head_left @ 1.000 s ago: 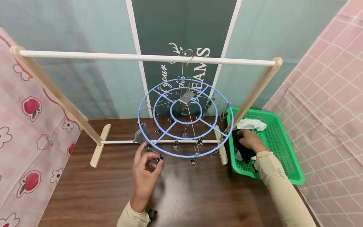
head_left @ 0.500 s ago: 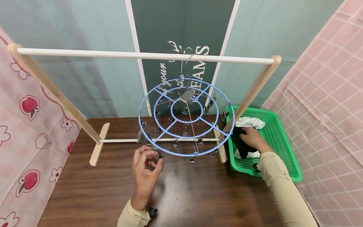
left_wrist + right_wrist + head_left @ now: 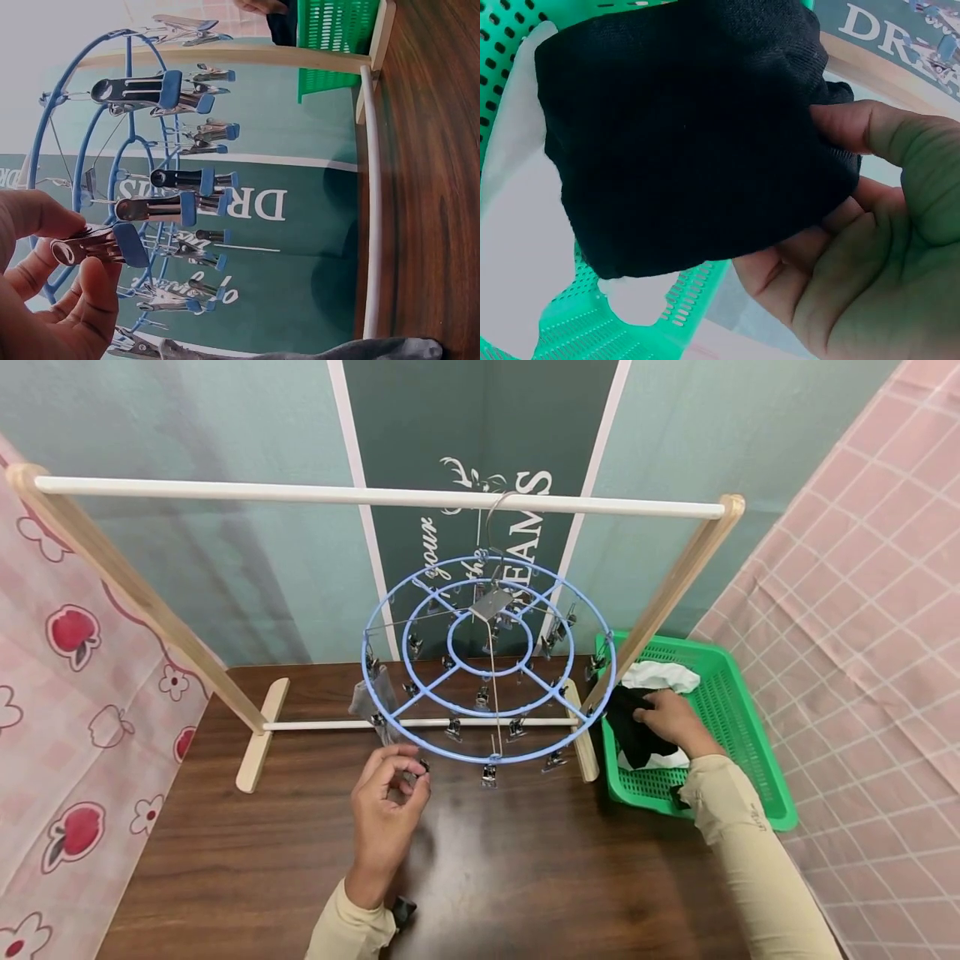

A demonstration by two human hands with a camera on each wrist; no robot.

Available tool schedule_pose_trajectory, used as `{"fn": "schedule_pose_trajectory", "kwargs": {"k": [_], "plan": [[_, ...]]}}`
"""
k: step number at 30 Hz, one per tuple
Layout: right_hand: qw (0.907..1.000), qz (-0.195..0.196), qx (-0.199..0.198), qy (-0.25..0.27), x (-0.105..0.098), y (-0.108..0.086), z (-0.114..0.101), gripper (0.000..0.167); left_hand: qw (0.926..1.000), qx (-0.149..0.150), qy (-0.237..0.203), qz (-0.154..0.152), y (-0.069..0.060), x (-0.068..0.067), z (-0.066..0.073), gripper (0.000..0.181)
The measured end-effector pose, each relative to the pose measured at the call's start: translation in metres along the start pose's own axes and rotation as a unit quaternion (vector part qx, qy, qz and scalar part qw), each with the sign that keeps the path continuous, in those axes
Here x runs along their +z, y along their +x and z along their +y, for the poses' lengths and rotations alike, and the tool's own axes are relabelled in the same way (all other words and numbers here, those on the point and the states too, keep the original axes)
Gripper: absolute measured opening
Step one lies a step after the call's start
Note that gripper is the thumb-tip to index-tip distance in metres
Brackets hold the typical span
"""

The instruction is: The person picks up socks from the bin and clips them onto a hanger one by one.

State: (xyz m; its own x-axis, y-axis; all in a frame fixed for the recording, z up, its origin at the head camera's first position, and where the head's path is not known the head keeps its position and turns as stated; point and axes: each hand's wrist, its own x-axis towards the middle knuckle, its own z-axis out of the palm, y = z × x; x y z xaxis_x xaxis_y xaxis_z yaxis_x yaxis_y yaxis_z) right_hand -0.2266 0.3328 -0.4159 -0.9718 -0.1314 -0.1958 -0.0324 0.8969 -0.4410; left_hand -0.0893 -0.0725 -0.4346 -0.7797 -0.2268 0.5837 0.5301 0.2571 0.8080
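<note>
My left hand (image 3: 390, 797) pinches a metal clip (image 3: 99, 246) with blue tips between thumb and fingers. That clip is at the front left rim of the round blue clip hanger (image 3: 435, 748), which hooks over the white rail. A grey cloth (image 3: 372, 695) hangs from the hanger's left side, just beyond this hand. At the right, my right hand (image 3: 675, 720) grips a black sock (image 3: 682, 142) by one edge, thumb on top and fingers below. The sock is held over the green basket (image 3: 750, 735); its ribbed knit shows in the right wrist view.
White cloths (image 3: 660, 676) lie in the basket under and behind the sock. The wooden rack's right post (image 3: 667, 602) stands between basket and hanger, and its white top rail (image 3: 262, 490) spans above. Several other clips dangle around the rings. A patterned curtain (image 3: 75, 710) hangs at left.
The hanger has shifted slightly left, and its grey cloth has swung. My right hand has spread the black sock out a little over the basket. The left hand keeps its pinch on the clip.
</note>
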Motion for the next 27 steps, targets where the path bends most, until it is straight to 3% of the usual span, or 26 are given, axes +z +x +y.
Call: {"fn": "schedule_pose_trajectory", "kwargs": {"k": [5, 10, 13, 16, 22, 27], "plan": [[0.9995, 0.002, 0.03, -0.003, -0.002, -0.002, 0.003, 0.037, 0.9999, -0.004, -0.011, -0.003, -0.001, 0.001, -0.006, 0.023], [0.9966, -0.032, 0.075, -0.016, -0.002, -0.004, 0.008, 0.042, 0.9999, -0.009, 0.001, -0.009, -0.003, 0.001, -0.008, 0.024], [0.995, -0.042, 0.089, -0.014, -0.002, -0.004, 0.011, 0.056, 0.9999, 0.0, 0.005, -0.011, -0.001, 0.002, 0.001, 0.023], [0.9937, -0.045, 0.101, 0.02, -0.001, -0.003, 0.013, 0.062, 0.9999, 0.002, 0.009, -0.014, 0.003, 0.001, 0.015, 0.022], [0.9871, -0.083, 0.098, 0.095, 0.0, -0.002, 0.015, 0.037, 0.9998, 0.004, 0.014, -0.014, 0.008, 0.001, 0.028, 0.022], [0.9762, -0.169, 0.11, 0.08, 0.003, -0.004, 0.015, 0.023, 0.9998, 0.001, 0.012, -0.016, 0.006, 0.001, 0.027, 0.022]]}}
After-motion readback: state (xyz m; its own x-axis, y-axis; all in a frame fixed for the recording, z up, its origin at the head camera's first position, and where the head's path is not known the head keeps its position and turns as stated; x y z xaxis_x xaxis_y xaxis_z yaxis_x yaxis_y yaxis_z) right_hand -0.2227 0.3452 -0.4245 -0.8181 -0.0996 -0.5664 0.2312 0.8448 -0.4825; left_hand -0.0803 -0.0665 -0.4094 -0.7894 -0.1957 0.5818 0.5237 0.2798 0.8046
